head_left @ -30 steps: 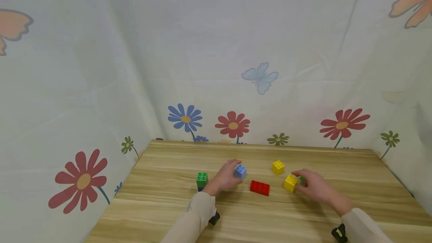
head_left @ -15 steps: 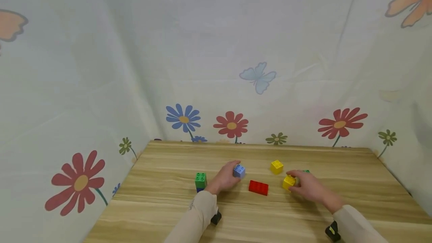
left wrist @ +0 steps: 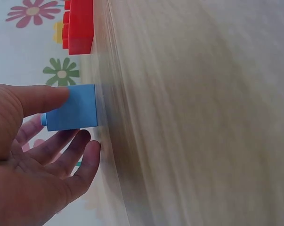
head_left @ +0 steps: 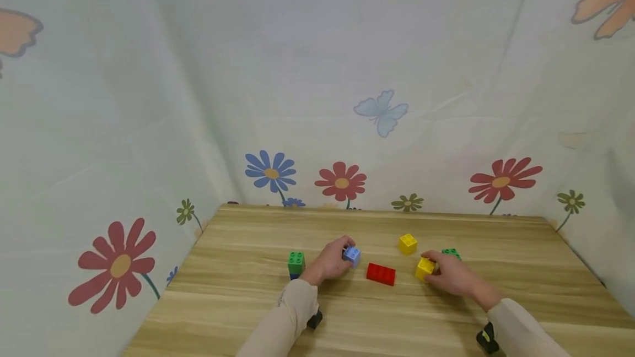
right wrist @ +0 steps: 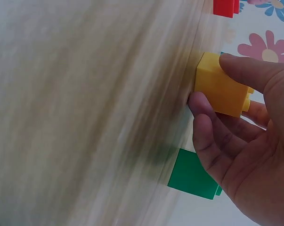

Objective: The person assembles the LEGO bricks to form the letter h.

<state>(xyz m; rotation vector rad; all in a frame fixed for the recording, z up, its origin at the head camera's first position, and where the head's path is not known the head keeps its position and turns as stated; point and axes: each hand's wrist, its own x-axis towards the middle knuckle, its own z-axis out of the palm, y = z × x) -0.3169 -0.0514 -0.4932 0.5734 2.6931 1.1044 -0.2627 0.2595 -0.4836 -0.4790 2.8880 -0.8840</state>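
The light blue block (head_left: 351, 256) sits at the tabletop, left of the red block (head_left: 381, 274), and the left hand (head_left: 333, 262) pinches it, thumb on one side and forefinger opposite. Against half a second earlier, it has shifted slightly towards the person relative to the red block, the hand's grasp staying on it.

To the red block's right, the near yellow block (head_left: 425, 269) is also at the tabletop, pinched between the thumb and fingers of the right hand (head_left: 455, 275). A second ago the lone green block (head_left: 451, 253) showed only through the gap of that hand; now its studded top appears beyond the knuckles.

The far yellow block (head_left: 408, 244) lies further back, unmoved. Beside the left wrist, the stacked green block (head_left: 296, 260) remains on a dark blue block (head_left: 295, 276). Around them spreads the wooden table (head_left: 208, 307), backed by flowered cloth (head_left: 297, 70).
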